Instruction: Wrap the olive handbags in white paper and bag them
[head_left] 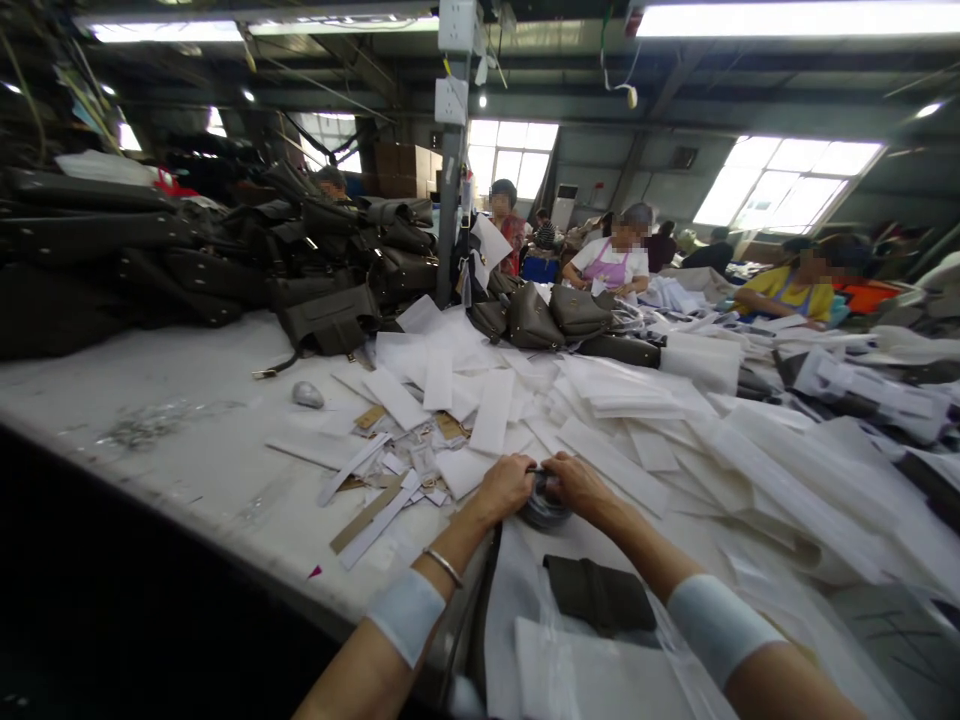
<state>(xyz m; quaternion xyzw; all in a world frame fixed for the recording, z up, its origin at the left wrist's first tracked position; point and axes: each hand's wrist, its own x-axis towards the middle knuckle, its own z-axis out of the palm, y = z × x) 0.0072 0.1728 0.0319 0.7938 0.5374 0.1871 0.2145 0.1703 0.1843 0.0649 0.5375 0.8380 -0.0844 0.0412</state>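
My left hand (510, 485) and my right hand (576, 485) meet over the table, fingers closed at a small rounded grey bundle (545, 508). It looks like a coiled strap in clear wrap, but its exact kind is hard to tell. A short dark end shows between my fingertips at its top. Nearer to me, below my hands, a folded dark olive leather piece (600, 595) lies among clear plastic and white sheets. Scattered white paper strips (491, 412) and brown card pieces (369, 417) surround the bundle on its far and left sides.
Dark olive bags (330, 315) are heaped at the far left, with more bags (534, 315) beyond the papers. A similar grey bundle (307, 395) and small metal bits (146, 425) lie on the white table (217, 480). A post (450, 200) rises behind; several people sit farther back.
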